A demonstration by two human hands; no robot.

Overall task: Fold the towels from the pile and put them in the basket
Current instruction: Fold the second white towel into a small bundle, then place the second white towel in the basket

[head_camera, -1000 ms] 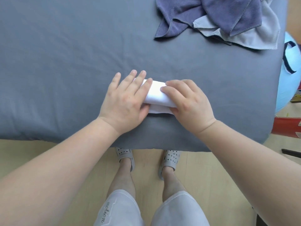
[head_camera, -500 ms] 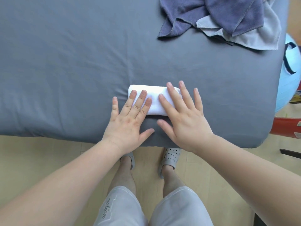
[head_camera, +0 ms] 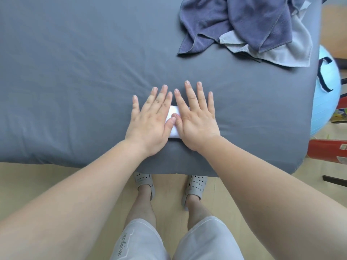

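A small folded white towel (head_camera: 173, 121) lies near the front edge of the grey bed (head_camera: 75, 72). Both palms press flat on it, so only a strip between them shows. My left hand (head_camera: 150, 119) covers its left part with fingers spread. My right hand (head_camera: 197, 117) covers its right part, fingers spread too. The pile of unfolded towels sits at the back right: a dark blue towel (head_camera: 244, 21) on top of a light grey towel (head_camera: 281, 53). No basket is in view.
A light blue exercise ball (head_camera: 326, 94) stands just right of the bed. A red object (head_camera: 328, 150) lies on the wooden floor below it. My legs and grey sandals (head_camera: 195, 186) are at the bed's front edge.
Both hands went from gripping the white towel's fold to lying flat, then slid forward over it. The towel is now almost fully covered.
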